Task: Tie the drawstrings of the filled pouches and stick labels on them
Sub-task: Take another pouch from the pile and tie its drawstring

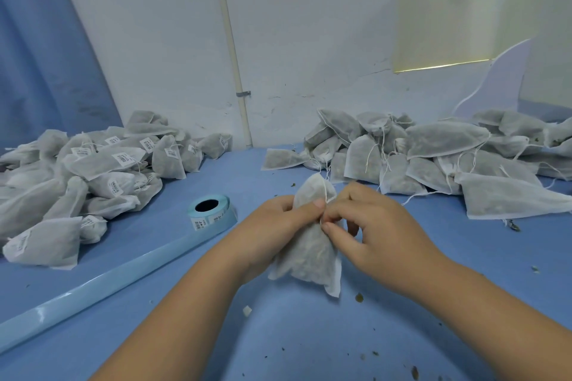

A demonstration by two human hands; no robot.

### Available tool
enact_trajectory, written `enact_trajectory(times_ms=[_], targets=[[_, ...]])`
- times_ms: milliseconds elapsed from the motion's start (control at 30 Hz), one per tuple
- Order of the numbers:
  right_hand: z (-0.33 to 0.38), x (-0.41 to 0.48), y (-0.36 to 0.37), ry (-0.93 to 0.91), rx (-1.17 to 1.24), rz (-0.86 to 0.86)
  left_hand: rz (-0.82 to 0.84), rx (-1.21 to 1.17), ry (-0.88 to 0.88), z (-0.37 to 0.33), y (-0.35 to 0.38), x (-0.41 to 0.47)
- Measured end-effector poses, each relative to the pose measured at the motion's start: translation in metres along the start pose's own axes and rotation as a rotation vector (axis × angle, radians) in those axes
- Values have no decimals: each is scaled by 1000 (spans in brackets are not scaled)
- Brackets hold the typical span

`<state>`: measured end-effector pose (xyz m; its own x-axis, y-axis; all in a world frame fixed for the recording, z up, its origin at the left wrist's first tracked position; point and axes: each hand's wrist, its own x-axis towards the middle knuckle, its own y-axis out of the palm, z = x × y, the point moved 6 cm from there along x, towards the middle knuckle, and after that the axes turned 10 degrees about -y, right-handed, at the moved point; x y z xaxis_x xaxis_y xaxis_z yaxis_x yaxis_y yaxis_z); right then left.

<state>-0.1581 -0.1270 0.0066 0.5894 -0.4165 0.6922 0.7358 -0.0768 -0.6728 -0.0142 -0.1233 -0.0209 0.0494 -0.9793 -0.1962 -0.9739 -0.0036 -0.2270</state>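
A filled pouch (309,257) sits upright between a worker's hands, its long axis running away from the body and its mouth at the far end. The left hand (272,226) grips the neck, and the right hand (371,226) pinches the drawstring (325,192) beside it.

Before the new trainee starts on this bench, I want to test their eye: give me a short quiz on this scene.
1. True or false: the pile of labelled pouches lies on the person's left.
2. The left hand and right hand together hold: A scissors, B a filled pouch, C a pen.
3. Fill in: the blue backing strip trails from the ____.
Key: 1 true; 2 B; 3 label roll.
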Motion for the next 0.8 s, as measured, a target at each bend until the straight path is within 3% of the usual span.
enact_trajectory(times_ms=[167, 233, 367, 500, 633, 800], targets=[[7, 1, -2, -29, 97, -31, 10, -147, -21, 0, -8, -7], [11, 0, 3, -38, 114, 10, -84, -122, -53, 3, -18, -14], [13, -3, 20, -6, 106, 128, -443, -9, -110, 17, -61, -38], [20, -5, 41, 62, 241, 183, -710, 244, -161, 36, -114, -65], [24, -1, 66, 246, 463, 243, -834, 225, -215, 61, -148, -82], [18, 34, 101, 310, 382, 335, -860, 171, -183, 74, -165, -77]])
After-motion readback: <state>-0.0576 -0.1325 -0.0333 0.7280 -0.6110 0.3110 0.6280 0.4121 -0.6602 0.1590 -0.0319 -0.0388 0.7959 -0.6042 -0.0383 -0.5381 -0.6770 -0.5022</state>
